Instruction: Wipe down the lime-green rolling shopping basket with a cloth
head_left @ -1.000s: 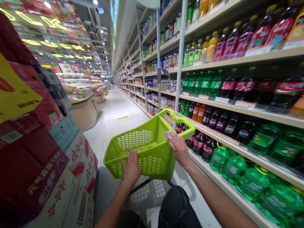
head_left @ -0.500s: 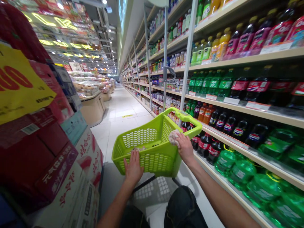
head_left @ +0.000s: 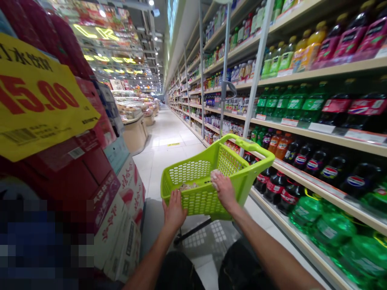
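Observation:
A lime green plastic shopping basket (head_left: 242,177) on a dark wheeled frame stands in the aisle ahead of me. My left hand (head_left: 174,210) grips its near rim, fingers curled over the edge. My right hand (head_left: 223,189) presses a crumpled pale cloth (head_left: 214,176) against the near rim, a little right of the left hand. Some pale scraps lie inside the basket (head_left: 187,186).
Long shelves of soft drink bottles (head_left: 305,157) run along the right. Stacked red and white cartons (head_left: 115,201) with a yellow price sign (head_left: 39,100) stand close on the left. The white tiled aisle (head_left: 172,141) runs ahead past food counters (head_left: 134,129).
My right hand with the cloth has slid from the basket's right side rim to the near rim, closer to my left hand. The view has swung left, so the basket sits further right.

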Demonstrator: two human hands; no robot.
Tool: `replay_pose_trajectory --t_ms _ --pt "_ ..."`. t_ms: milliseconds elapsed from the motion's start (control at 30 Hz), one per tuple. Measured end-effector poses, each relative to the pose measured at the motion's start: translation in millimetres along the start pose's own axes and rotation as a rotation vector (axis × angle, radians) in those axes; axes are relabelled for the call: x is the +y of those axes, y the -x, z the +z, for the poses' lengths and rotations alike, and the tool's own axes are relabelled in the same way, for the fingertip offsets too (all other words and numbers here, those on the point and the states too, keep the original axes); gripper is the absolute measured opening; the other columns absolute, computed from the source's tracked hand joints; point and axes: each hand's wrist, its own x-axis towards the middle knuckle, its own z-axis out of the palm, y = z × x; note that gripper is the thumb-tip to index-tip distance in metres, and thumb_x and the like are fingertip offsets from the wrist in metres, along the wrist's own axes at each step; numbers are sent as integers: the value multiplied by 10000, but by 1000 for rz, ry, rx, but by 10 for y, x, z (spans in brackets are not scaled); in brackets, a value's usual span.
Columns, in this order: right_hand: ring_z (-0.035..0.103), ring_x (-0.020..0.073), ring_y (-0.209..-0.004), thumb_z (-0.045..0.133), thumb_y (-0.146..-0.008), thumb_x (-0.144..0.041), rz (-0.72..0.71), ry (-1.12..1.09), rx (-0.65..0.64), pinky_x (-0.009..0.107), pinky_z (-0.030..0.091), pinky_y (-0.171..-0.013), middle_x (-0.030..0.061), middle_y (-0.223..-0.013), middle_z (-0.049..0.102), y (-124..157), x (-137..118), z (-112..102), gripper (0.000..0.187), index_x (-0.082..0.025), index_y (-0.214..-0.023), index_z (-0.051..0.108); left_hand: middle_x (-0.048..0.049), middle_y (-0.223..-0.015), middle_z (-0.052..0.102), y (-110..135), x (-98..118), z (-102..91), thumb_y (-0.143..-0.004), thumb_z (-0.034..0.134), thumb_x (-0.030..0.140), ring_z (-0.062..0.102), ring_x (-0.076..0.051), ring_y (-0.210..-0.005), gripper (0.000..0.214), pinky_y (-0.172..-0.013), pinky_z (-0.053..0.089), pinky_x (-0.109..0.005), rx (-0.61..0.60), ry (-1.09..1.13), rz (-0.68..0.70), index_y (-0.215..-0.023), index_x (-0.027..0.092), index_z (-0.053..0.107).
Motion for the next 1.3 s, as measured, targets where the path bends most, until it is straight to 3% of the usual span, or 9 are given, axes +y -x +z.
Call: replay_pose_trajectory --t_ms 167,233,400,633,767,900,1000,1167,1300 --pt "394 195 -1234 462 -832 -144 -282 -177 -97 403 343 -984 72 -1232 548 137 -723 550 244 -188 -1010 623 -164 -1420 281 29 -237 32 -745 492 205 228 -265 -1318 622 -1031 173 -580 -30 46 -147 -1325 113 287" --pt "394 185 -1234 459 -833 -141 -284 -203 -89 401 335 -992 70 -1234 546 127 -762 587 248 -195 -1012 621 -174 -1414 288 49 -382 47 -735 510 202 247 -274 -1310 626 -1022 188 -586 -36 73 -185 -1318 121 296" --pt "404 209 -1224 436 -824 -103 -81 -175 -34 443 320 -994 104 -1243 533 21 -638 556 312 -175 -1084 592 -173 -1425 261 90 -552 55 -717 518 193 238 -275 -1314 672 -1038 169 -564 -70 147 -143 -1335 118 264" --pt "449 176 -1187 464 -857 -221 -407 -287 -171 365 362 -975 69 -1183 586 155 -1258 877 239 -191 -1039 617 -173 -1419 278 87 -698 102 -694 493 170 247 -276 -1309 699 -1027 231 -529 -88 198 -113 -1343 112 241" --pt "366 176 -1252 423 -873 -188 -358 -249 -81 399 301 -1023 92 -1229 548 166 -1147 844 298 -182 -1135 565 -184 -1422 263 120 -749 138 -695 513 182 221 -262 -1320 726 -1040 207 -507 -48 154 -108 -1347 93 207" --pt "493 184 -1143 488 -840 -169 -407 -187 -224 368 385 -967 76 -1105 630 527 -929 908 262 -180 -1078 596 -179 -1437 227 141 -678 68 -694 499 154 185 -242 -1334 733 -1050 168 -526 -76 117 -65 -1354 100 186" --pt "550 189 -1068 488 -831 -154 -336 -156 -254 364 432 -918 62 -1071 648 698 -780 878 281 -197 -1088 594 -172 -1443 211 85 -595 -14 -693 497 157 171 -236 -1338 739 -1055 153 -529 -96 95 -55 -1358 98 180" --pt "408 221 -1224 461 -845 -163 -240 -145 -79 443 338 -997 79 -1234 545 385 -592 709 300 -199 -1118 580 -139 -1451 201 -144 -333 -70 -688 510 159 175 -225 -1338 741 -1064 123 -521 -118 29 24 -1361 136 202" --pt "512 204 -1125 479 -831 -138 -270 -121 -181 398 410 -935 72 -1115 627 482 -479 762 322 -199 -1132 574 -112 -1454 203 -229 -160 -45 -661 529 141 179 -233 -1337 769 -1054 100 -558 -153 -61 107 -1361 172 211"
